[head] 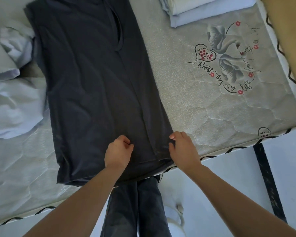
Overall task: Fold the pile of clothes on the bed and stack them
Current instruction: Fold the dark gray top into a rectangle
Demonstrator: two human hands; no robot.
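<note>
While both hands work at the near hem, the scene reads so:
Left hand [118,152]: fingers curled in narrow, pinching a small fold of the dark shirt [96,86] near the middle of its bottom hem.
Right hand [183,147]: fingers bent over the shirt's near right corner, thumb under the edge, gripping the cloth where a folded-in side panel ends.
Dark shirt: spread flat on the mattress [178,103], long axis running away from the person, hem at the near edge of the bed, neckline at the far end; right side folded inward as a long strip.
Folded stack [203,9]: pale clothes at the far right of the bed, well apart from the shirt.
Unfolded pile [12,93]: pale garments crumpled on the left, touching the shirt's left edge.
</note>
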